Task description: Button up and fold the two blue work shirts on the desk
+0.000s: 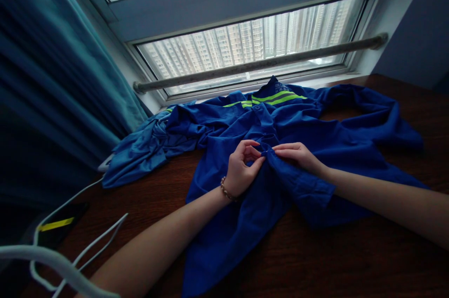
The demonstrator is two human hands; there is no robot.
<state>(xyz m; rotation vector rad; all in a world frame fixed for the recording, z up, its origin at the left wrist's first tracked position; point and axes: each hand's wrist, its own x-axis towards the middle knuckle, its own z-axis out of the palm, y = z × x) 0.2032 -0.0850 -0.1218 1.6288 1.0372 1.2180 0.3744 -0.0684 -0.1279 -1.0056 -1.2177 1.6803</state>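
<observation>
A blue work jacket (231, 185) with yellow-green reflective strips lies spread on the dark wooden table, its collar toward the window. My left hand (243, 167), with a beaded bracelet at the wrist, pinches the jacket's front edge between thumb and fingers. Close beside it, my right hand (298, 155) grips the front placket from the other side, and the cloth is folded over below it. The fingertips of both hands almost meet. Any button between them is too small to make out. Farther up the placket a round button (257, 107) shows.
A lighter blue crumpled garment (140, 153) lies at the left, by the blue curtain (52, 69). White cables (70, 199) run across the lower left, near a dark object with a yellow strip (56, 224). A metal bar (259, 64) crosses the window behind the table (315, 260).
</observation>
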